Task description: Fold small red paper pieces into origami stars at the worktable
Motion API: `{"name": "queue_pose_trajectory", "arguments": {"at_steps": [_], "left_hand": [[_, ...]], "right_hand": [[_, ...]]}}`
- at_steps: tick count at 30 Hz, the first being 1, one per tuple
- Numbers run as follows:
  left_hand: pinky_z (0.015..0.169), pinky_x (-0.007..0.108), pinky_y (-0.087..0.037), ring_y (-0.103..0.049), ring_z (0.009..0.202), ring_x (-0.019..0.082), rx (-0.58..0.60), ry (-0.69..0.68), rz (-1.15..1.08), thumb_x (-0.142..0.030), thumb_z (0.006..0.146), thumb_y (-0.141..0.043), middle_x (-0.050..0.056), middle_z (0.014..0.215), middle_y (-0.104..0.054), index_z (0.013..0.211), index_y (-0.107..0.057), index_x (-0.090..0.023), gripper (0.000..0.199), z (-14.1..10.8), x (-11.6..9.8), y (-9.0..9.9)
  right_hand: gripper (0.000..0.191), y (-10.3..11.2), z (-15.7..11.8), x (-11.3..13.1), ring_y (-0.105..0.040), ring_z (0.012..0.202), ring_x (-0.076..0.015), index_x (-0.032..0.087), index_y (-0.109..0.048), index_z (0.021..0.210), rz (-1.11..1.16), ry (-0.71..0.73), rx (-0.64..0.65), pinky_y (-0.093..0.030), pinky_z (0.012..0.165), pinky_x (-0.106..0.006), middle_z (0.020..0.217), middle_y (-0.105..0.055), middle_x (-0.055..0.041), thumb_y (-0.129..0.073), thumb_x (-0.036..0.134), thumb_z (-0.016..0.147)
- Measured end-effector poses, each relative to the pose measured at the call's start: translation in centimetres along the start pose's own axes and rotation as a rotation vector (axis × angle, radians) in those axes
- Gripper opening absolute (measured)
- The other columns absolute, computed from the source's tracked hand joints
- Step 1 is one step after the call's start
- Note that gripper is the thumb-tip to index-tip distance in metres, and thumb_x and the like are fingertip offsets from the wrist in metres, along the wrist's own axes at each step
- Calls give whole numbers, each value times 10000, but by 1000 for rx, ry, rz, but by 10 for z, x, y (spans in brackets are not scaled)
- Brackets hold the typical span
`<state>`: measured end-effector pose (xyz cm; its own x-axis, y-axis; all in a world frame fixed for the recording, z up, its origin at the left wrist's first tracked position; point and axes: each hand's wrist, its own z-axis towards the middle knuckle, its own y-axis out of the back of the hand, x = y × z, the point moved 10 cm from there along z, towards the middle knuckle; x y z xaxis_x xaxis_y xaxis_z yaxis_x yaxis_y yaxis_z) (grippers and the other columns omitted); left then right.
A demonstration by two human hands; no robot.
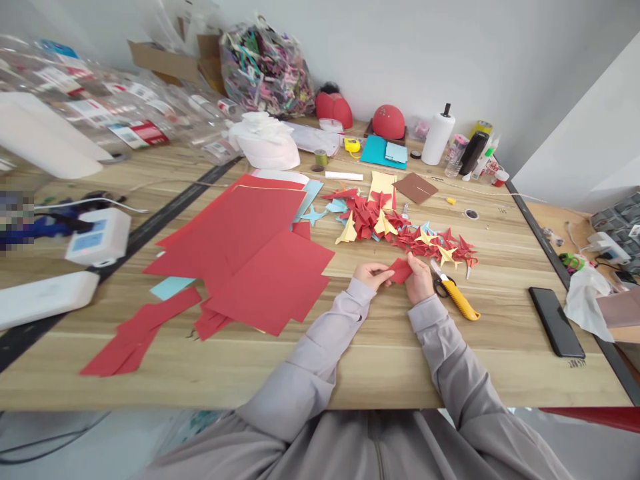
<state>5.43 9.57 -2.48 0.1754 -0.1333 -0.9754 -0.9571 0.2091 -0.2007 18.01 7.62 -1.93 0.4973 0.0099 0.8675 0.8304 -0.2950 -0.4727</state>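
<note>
Left hand [370, 275] pinching, right hand [419, 281] pinching

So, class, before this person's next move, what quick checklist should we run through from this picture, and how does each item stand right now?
1. Red paper piece gripped by left hand and right hand: ok.
2. Yellow-handled cutter lying safely: not ok, blade exposed near right hand.
3. Phone away from the hands: ok.
4. Red sheets lying flat: ok.
5. Crease in held piece sharp: cannot tell, fingers hide it.
</note>
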Motion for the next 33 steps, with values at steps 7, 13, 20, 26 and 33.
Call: {"name": "queue_pose_trajectory", "arguments": {"at_steps": [7,13,20,26,33], "left_hand": [[560,268,-521,-595,511,127,-87,-90,-53,-403,510,-757,34,636,-663,673,-693,-136,320,0,-14,10],[582,282,-534,-598,522,125,-121,-76,-142,-359,500,-767,28,683,-675,682,-701,-144,289,-1,-14,13],[606,284,-532,-598,531,125,-199,-73,-165,-358,492,-773,16,618,-663,679,-692,-136,302,3,-7,23],[565,286,-519,-589,504,132,-224,-39,-187,-373,484,-778,12,561,-643,688,-682,-125,335,4,0,27],[505,252,-491,-562,458,114,-226,-5,-211,-382,460,-786,0,510,-620,672,-671,-120,356,5,4,26]], "right_hand": [[268,-2,-1,6,-573,618,-143,198,-650,635,-31,77,34,-469,642,-308,646,-663,4,-772,415,537],[204,-9,-1,4,-574,637,-122,202,-644,606,-144,109,87,-459,687,-287,661,-667,25,-768,356,557],[261,-23,-5,0,-547,542,-118,192,-644,600,-360,127,196,-451,601,-275,564,-637,17,-699,444,635],[395,-18,-4,3,-454,439,-87,177,-545,460,-561,187,141,-370,492,-234,441,-553,23,-644,485,687],[476,-20,-8,8,-376,386,-72,175,-504,437,-676,221,141,-316,445,-225,373,-454,43,-553,540,739]]}}
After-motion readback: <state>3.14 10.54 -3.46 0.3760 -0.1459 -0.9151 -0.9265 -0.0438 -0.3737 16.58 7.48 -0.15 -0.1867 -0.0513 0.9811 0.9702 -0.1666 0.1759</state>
